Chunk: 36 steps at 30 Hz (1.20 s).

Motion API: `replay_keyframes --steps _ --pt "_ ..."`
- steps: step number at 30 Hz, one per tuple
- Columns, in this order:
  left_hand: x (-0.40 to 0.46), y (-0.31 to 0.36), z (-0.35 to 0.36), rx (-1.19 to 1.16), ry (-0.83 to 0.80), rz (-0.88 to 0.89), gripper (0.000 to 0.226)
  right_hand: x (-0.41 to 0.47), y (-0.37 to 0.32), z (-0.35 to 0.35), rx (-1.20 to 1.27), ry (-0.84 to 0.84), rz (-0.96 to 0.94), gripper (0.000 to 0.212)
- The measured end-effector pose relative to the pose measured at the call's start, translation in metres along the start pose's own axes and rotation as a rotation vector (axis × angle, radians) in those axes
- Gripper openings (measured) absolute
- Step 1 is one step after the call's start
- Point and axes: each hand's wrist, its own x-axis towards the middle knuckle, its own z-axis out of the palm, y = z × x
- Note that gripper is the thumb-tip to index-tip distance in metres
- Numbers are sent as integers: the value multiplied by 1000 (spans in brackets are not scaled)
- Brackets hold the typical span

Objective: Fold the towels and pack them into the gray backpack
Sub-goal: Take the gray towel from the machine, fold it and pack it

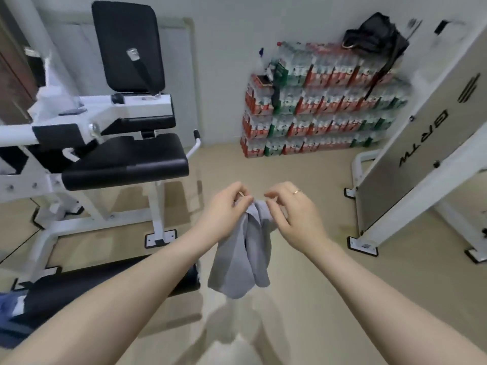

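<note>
Head view: both bare forearms reach forward over a beige floor [303,299], hands meeting at mid-frame.
Towel: a soft gray cloth towel [243,255] hangs bunched in loose vertical folds from the two hands, its lower end free in the air above the floor.
Left hand: the left hand [224,210] has fingers curled, pinching the towel's top edge.
Right hand: the right hand [290,209], a thin ring on one finger, pinches the same top edge just beside the left.
Left of the hands: a white-framed exercise machine with black padded seat and backrest [126,156].
Far wall: a stacked wall of shrink-wrapped bottle packs with red and green labels [316,106], a black bag [374,32] lying on top.
Right: a silver metal panel with dark lettering [421,143] on a white frame.
</note>
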Motion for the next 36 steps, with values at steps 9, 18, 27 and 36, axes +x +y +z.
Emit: replay_keyframes --steps 9,18,27,36 --pt "141 48 82 -206 9 13 9 57 122 2 104 -11 345 26" --pt "322 36 116 -339 -185 100 48 194 259 18 118 166 355 11" --pt "525 22 137 -94 -48 83 19 342 397 0 354 229 537 16" --pt "684 39 147 261 -71 285 20 447 547 -2 390 231 529 12"
